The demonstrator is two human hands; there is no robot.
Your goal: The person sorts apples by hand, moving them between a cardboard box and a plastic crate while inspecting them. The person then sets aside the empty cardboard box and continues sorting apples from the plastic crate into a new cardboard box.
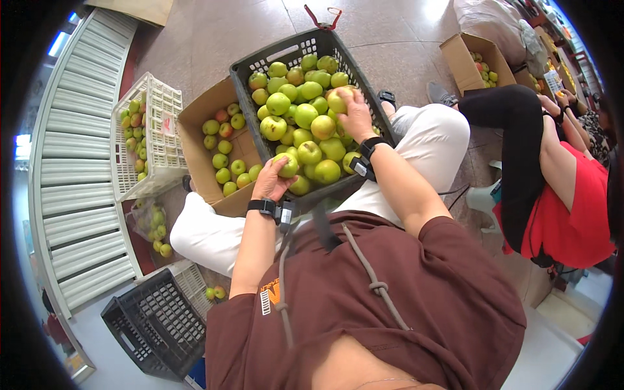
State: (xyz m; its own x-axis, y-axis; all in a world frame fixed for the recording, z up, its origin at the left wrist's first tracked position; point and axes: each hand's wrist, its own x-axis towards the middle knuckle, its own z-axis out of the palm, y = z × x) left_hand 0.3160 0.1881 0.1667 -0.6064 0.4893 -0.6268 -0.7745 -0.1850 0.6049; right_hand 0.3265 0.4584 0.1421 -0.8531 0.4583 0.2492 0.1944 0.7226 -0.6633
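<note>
A dark plastic crate [235,77] full of green and yellow-green apples sits between my knees. My left hand [272,179] is closed round a green apple [286,164] at the crate's near-left corner. My right hand [357,114] grips a pinkish-yellow apple [338,99] over the crate's right side, its fingers curled on the fruit. Against the dark crate's left side stands an open cardboard box [198,117] with loose green and reddish apples spread over its bottom.
Left are a white crate of apples [166,136], bagged apples [156,221], a roller conveyor [81,169] and stacked crates [153,322]. Red-handled shears [325,25] lie beyond my crate. Right, another person [559,201] sits near a cardboard box of apples [465,62].
</note>
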